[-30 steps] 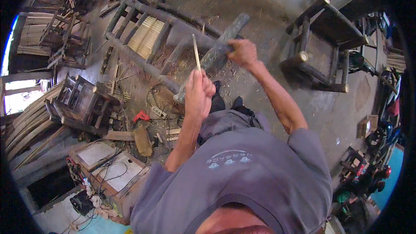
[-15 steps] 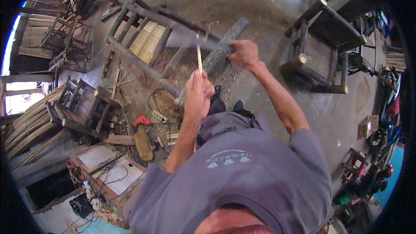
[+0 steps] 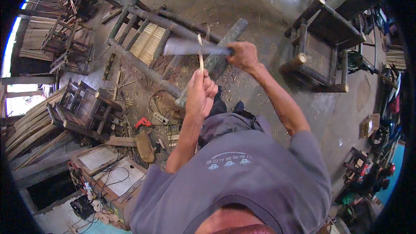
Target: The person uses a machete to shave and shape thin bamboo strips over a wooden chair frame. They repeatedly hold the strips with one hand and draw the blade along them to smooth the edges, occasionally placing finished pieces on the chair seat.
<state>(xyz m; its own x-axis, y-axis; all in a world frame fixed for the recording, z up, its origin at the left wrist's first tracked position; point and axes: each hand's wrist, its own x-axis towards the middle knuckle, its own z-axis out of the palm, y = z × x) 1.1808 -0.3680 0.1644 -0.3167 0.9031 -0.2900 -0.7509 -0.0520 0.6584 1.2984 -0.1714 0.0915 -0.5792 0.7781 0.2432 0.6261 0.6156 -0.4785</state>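
My left hand [image 3: 201, 90] is closed around the lower end of a thin pale wooden strip [image 3: 201, 63], which sticks up and away from my fist. In my right hand [image 3: 243, 56] is the dark handle of a wide-bladed knife [image 3: 184, 47]. Its blade points left and is smeared by motion. The blade crosses the strip's upper part; whether the two touch I cannot tell. Beneath both hands, a thick greenish-grey pole [image 3: 234, 32] lies over a ladder-like frame of round poles [image 3: 145, 67] with a slatted pale panel [image 3: 148, 42].
On the right stands a dark pole-built chair [image 3: 320, 52]. Another small chair [image 3: 82, 108] is at the left by stacked bamboo strips [image 3: 30, 125]. A red power tool [image 3: 143, 122], a power strip [image 3: 160, 117] and cables lie on the floor. A wooden cabinet [image 3: 108, 171] stands lower left.
The knife blade has swung slightly toward me along the strip and lies more level. The strip leans a little differently in my left hand. Both hands keep their grips.
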